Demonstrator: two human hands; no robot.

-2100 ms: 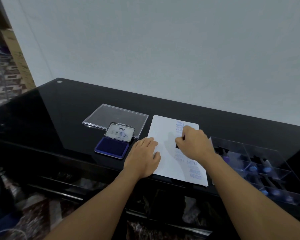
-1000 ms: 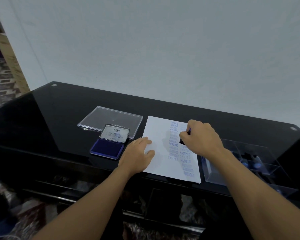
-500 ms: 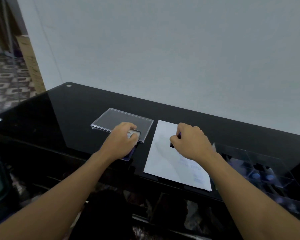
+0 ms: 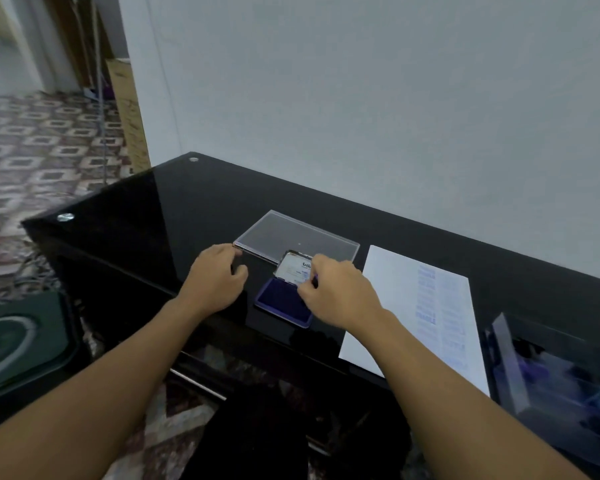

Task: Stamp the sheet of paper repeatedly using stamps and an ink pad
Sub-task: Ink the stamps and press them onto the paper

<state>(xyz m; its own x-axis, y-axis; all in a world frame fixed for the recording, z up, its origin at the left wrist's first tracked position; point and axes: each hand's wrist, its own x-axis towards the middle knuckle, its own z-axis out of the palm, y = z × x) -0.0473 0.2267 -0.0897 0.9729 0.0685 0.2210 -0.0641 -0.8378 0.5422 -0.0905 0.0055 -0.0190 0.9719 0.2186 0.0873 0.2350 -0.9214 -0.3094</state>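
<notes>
The blue ink pad point(image 4: 280, 300) lies open on the black glass table point(image 4: 187, 202), its lid point(image 4: 293, 268) tilted up behind it. My right hand point(image 4: 336, 292) hovers over the pad's right side, pinching a small stamp that is almost fully hidden by my fingers. My left hand point(image 4: 215, 278) rests on the table just left of the pad, fingers loosely curled and holding nothing. The white sheet of paper point(image 4: 395, 299) lies to the right, with columns of pale blue stamped words down its right half.
A clear flat plastic cover point(image 4: 291, 237) lies behind the ink pad. A clear compartment box point(image 4: 551, 368) with blue-tipped stamps sits at the far right. The table's front edge runs under my forearms; a dark round object point(image 4: 18, 344) stands on the floor at left.
My right hand moved with the stamp from the paper leftward over the ink pad. My left hand left the pad's lid and now sits beside it. The camera turned left.
</notes>
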